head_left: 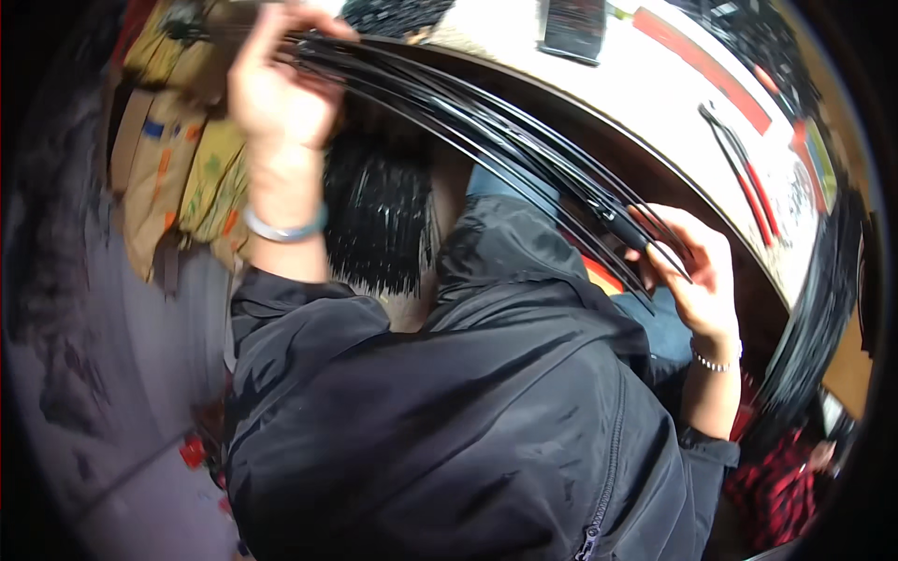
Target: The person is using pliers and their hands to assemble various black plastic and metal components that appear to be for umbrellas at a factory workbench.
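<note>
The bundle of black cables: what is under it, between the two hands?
Under the bundle of black cables lie a black fringe-like mass and the jacket hood. What lies deeper is covered.

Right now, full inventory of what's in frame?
bundle of thin black strips: one bundle, count of strips unclear, black, arcing from upper left to right between both hands
table: one, white top with dark rim, upper right
dark flat device: one, black, on the table near the top edge
red strips: several, red, on the table top
cardboard boxes: a few, brown and yellow, upper left
floor: grey, left side
red checked cloth: one patch, lower right
black jacket: one, person's own, centre and bottom
wristbands: one on each wrist, pale
left hand: shut on the bundle, upper left
right hand: shut on the bundle, right
</note>
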Demonstrator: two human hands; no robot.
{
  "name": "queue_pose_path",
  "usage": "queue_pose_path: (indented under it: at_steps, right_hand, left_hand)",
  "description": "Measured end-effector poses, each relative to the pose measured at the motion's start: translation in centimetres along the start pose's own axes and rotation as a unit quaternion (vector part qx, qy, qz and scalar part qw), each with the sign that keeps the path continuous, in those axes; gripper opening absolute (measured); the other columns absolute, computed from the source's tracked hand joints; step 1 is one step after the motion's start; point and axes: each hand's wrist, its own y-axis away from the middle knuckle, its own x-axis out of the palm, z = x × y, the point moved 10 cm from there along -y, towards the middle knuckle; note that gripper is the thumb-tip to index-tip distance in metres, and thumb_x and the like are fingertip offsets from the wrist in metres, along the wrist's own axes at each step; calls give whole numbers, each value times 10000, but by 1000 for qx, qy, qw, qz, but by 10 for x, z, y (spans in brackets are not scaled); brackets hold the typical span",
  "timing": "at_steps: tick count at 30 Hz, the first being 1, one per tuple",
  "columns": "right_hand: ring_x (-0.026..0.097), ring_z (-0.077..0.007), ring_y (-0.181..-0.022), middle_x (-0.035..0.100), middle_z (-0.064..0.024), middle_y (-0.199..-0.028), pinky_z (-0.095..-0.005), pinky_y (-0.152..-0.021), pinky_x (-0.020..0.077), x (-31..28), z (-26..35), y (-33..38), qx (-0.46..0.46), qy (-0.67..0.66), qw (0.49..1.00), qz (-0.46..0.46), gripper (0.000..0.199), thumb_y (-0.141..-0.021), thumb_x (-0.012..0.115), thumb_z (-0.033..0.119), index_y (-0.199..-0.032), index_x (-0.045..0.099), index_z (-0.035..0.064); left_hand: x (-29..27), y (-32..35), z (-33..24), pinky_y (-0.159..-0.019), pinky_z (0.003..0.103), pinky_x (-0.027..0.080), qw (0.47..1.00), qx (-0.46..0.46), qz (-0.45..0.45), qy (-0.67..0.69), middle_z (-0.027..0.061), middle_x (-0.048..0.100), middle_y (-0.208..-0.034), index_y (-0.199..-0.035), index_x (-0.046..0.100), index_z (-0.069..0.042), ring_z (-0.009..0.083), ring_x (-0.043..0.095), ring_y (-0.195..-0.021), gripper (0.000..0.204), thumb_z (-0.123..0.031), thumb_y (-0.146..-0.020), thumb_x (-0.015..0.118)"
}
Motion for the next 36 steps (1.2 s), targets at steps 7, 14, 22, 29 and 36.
queue_pose_path:
  at_steps: [7,14,22,29,36]
  right_hand:
    - [566,-82,-857,585,-71,-1059,-229,-750,483,56,9,-32,-46,59,996,51,423,-832,587,-20,-1243,495,18]
    - [564,-101,-868,604,-82,-1050,-236,-799,459,34,-15,-41,-42,126,991,0,366,-858,564,8,-1219,509,-4]
    - [550,-79,-760,612,-71,-976,-208,-674,455,-18,-60,-12,26,95,991,-89,299,-889,534,29,-1183,526,-22]
    - [583,-90,-777,637,-51,-874,-232,-708,485,-50,-61,20,62,137,975,-164,254,-878,584,102,-1104,572,-12]
    - [642,-218,-771,648,-137,-836,-282,-706,490,-154,18,90,-91,366,824,-423,136,-802,639,86,-906,648,0]
  left_hand:
    - [-55,105,21,-911,469,448,992,50,-113,-1,146,601,-997,-988,547,-14,305,576,-966,256,-234,-961,420]
    - [-247,195,-118,-605,387,522,815,142,-433,-358,97,502,-726,-876,437,8,198,532,-617,180,-151,-959,412]
    - [-391,290,97,-521,383,465,540,-107,-317,-773,174,594,-671,-1327,270,42,299,585,-555,549,-176,-891,524]
    - [-403,285,135,-813,465,461,512,-227,-255,-788,237,553,-1126,-1263,410,-52,429,569,-954,512,-247,-828,597]
    - [-412,196,102,-1003,485,325,418,-209,-231,-854,248,285,-1387,-1417,176,-104,414,336,-1247,707,-313,-867,568]
